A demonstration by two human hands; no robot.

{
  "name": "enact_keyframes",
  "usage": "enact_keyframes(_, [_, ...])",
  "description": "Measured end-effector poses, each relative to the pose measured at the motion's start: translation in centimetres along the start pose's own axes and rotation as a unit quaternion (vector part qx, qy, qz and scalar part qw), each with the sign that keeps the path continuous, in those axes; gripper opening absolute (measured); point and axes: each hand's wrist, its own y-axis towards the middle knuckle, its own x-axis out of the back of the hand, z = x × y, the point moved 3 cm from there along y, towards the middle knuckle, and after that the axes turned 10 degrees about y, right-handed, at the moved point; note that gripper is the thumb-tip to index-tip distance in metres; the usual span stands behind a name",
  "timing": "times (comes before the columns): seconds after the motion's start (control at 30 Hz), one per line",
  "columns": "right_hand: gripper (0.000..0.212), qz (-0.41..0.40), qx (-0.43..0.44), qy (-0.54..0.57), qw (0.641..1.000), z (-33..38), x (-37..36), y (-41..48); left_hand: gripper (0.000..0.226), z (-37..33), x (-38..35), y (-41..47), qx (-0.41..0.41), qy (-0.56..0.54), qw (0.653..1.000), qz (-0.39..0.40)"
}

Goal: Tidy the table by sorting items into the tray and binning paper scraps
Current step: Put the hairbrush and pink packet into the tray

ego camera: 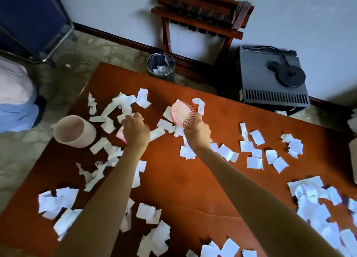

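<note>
Right hand (197,131): fingers clenched round the handle of a pink hairbrush (182,114), held above the middle of the bench (173,179). The handle is hidden in the grip. The brush's oval head sticks out on the far-left side of the hand; its long axis runs from near right to far left, bristles facing the camera.

Left hand (136,129): just left of the right hand, palm down, fingers curled over a pink item (120,134) that shows at the hand's edges. Whether they grip it cannot be told.

White paper scraps (255,156) lie scattered across the bench. A beige cup (74,131) stands at its left edge. A bin (161,66) holding crumpled paper stands on the floor beyond the far edge.
</note>
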Motion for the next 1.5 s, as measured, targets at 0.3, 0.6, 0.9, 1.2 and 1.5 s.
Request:
enact_keyframes(0.3, [0.032,0.060,-0.006,-0.008,0.998,0.7,-2.7,-1.1,0.044,4.0,-1.3,1.0,0.042,-0.053,0.997,0.025])
enact_keyframes(0.6, [0.018,-0.028,-0.053,-0.044,0.997,-2.5,1.8,-2.6,0.055,1.2,-1.4,-2.7,-0.013,-0.197,0.977,0.081])
enact_keyframes(0.9, [0.022,-0.102,-0.069,0.006,0.992,-6.7,10.4,-7.1,0.043,-6.1,0.5,-10.4,-0.092,-0.247,0.960,0.092])
enact_keyframes(1.2, [0.017,-0.241,-0.112,0.038,0.963,-14.5,23.3,-14.7,0.025,-18.9,-2.7,-21.6,-0.227,-0.261,0.926,0.150])
enact_keyframes(1.5, [0.019,-0.308,-0.118,0.042,0.943,-24.8,37.6,-17.6,0.022,-32.8,-6.4,-32.6,-0.292,-0.241,0.911,0.161])
